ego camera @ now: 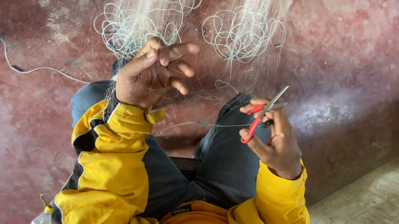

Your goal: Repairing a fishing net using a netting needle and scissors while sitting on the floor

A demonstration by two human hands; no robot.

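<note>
Left hand (154, 74) at 11 o'clock pinches fishing net (137, 30); right hand (274, 136) at 3 o'clock grips red scissors (263, 115), blades slightly apart.

My scissors (259, 118) had red handles and grey metal blades. The fishing net (145, 20) was pale white. My jacket sleeves (110, 167) were yellow with black panels, my jeans (226, 160) dark blue, the floor (6, 122) mottled red.
</note>
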